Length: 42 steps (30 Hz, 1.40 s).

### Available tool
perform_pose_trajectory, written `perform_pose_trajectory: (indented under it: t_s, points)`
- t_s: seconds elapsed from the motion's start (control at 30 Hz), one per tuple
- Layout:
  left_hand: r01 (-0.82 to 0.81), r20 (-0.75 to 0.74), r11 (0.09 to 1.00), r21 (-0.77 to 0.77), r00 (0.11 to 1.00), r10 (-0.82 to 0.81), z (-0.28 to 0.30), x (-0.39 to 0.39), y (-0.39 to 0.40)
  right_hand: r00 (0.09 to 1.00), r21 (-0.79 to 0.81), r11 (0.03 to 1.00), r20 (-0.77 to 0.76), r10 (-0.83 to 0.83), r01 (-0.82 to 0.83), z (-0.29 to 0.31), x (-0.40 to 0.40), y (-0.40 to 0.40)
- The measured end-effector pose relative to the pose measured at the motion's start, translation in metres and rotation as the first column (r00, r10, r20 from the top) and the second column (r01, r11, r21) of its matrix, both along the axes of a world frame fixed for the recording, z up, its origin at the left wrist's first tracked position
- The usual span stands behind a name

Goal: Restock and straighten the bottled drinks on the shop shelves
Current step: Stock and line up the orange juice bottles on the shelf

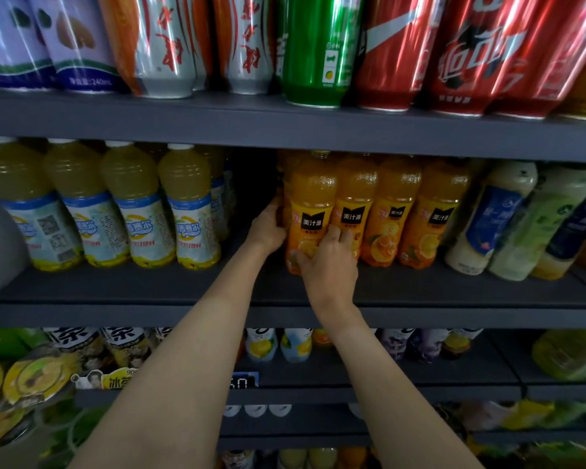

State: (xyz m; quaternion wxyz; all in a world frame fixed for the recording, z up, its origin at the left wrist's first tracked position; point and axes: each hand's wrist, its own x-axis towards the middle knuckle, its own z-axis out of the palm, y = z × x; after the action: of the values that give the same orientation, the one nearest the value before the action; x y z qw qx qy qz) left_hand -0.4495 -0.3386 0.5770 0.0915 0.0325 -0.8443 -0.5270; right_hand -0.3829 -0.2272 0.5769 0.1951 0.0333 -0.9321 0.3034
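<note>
Gripping the leftmost orange juice bottle at frame centre, the left hand wraps its far side and the right hand clasps its front; best to seat it flush against its neighbour, label outward, base flat on the middle shelf.

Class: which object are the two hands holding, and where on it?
Both the left hand and right hand grip the leftmost orange plastic juice bottle, around its lower body.
</note>
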Motion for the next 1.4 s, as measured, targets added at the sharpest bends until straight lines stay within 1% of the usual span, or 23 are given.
perform_pose_trajectory:
  t_s: [0.1, 0.17, 0.23, 0.27, 0.37, 0.43, 0.53, 0.6, 0.67, 0.73, 0.77, 0.83, 0.87, 0.9, 1.0, 1.07, 1.17, 1.3, 1.4]
  points:
    - [0.007, 0.006, 1.0, 0.025, 1.0, -0.007, -0.002, -0.002, 0.0, 1.0, 0.021, 1.0, 0.0, 0.003, -0.003, 0.002, -0.001, 0.0]
    - [-0.031, -0.013, 0.997, 0.066, 0.999, 0.032, -0.005, 0.002, -0.001, 1.0, 0.034, 0.999, 0.007, 0.005, -0.005, 0.002, -0.001, 0.0]
    - [-0.108, -0.072, 0.988, 0.107, 0.991, 0.116, -0.01, 0.008, -0.002, 1.0, 0.039, 0.999, 0.005, 0.003, -0.003, 0.001, -0.002, 0.001]
    - [-0.134, -0.118, 0.985, 0.104, 0.982, 0.146, -0.014, 0.012, -0.003, 1.0, 0.039, 0.999, 0.0, -0.001, 0.001, 0.0, -0.002, 0.0]
    - [-0.102, -0.221, 0.99, 0.097, 0.968, 0.121, -0.025, 0.023, 0.0, 1.0, 0.035, 0.999, -0.001, -0.022, 0.022, 0.0, -0.003, -0.004]
    - [-0.07, -0.216, 0.989, 0.13, 0.971, 0.097, -0.027, 0.032, 0.004, 1.0, 0.051, 0.998, 0.001, -0.024, 0.023, 0.001, -0.003, -0.007]
    - [-0.015, -0.152, 0.995, 0.103, 0.988, 0.03, -0.032, 0.044, 0.009, 1.0, 0.073, 0.997, 0.0, 0.013, -0.013, 0.003, -0.004, -0.002]
    - [0.019, -0.099, 0.997, 0.08, 0.995, -0.011, -0.033, 0.049, 0.008, 0.998, 0.006, 0.999, -0.032, 0.049, -0.048, 0.002, -0.004, 0.007]
    - [0.065, -0.071, 0.995, 0.08, 0.996, -0.06, -0.029, 0.053, 0.009, 0.991, -0.097, 0.995, -0.128, 0.025, -0.038, 0.003, -0.002, 0.018]
    - [0.092, -0.059, 0.985, 0.143, 0.995, -0.085, -0.021, 0.055, 0.013, 0.982, -0.15, 0.988, -0.19, 0.007, -0.036, 0.004, -0.002, 0.028]
    - [0.078, -0.058, 0.972, 0.223, 0.996, -0.067, -0.018, 0.054, 0.014, 0.98, -0.139, 0.988, -0.194, 0.032, -0.06, 0.003, -0.002, 0.029]
    - [-0.004, -0.057, 0.899, 0.438, 0.998, 0.033, -0.01, 0.049, 0.01, 0.982, -0.089, 0.99, -0.163, 0.098, -0.113, -0.001, -0.002, 0.027]
    - [-0.04, -0.054, 0.864, 0.502, 0.995, 0.078, -0.008, 0.045, 0.008, 0.985, -0.061, 0.991, -0.136, 0.108, -0.117, -0.002, -0.001, 0.023]
    - [-0.06, -0.058, 0.86, 0.507, 0.993, 0.103, -0.006, 0.042, 0.006, 0.989, -0.03, 0.994, -0.109, 0.102, -0.105, -0.003, -0.001, 0.018]
    - [-0.072, -0.082, 0.927, 0.368, 0.991, 0.109, -0.003, 0.038, 0.006, 0.998, 0.055, 0.998, -0.045, 0.038, -0.035, 0.003, -0.002, 0.002]
    - [-0.073, -0.101, 0.938, 0.34, 0.988, 0.113, -0.003, 0.037, 0.007, 1.0, 0.106, 0.994, -0.011, -0.004, 0.005, 0.011, -0.006, -0.006]
    - [-0.112, -0.099, 0.937, 0.331, 0.983, 0.153, -0.006, 0.029, 0.0, 0.999, 0.1, 0.995, 0.033, -0.009, 0.006, 0.016, -0.009, -0.005]
    - [-0.125, -0.09, 0.957, 0.263, 0.984, 0.153, -0.001, 0.013, 0.008, 1.0, 0.133, 0.991, 0.013, -0.005, 0.003, 0.013, 0.0, 0.014]
    - [-0.16, -0.063, 0.976, 0.145, 0.983, 0.17, 0.0, -0.001, 0.022, 1.0, 0.152, 0.988, 0.008, -0.009, 0.007, 0.014, 0.001, 0.02]
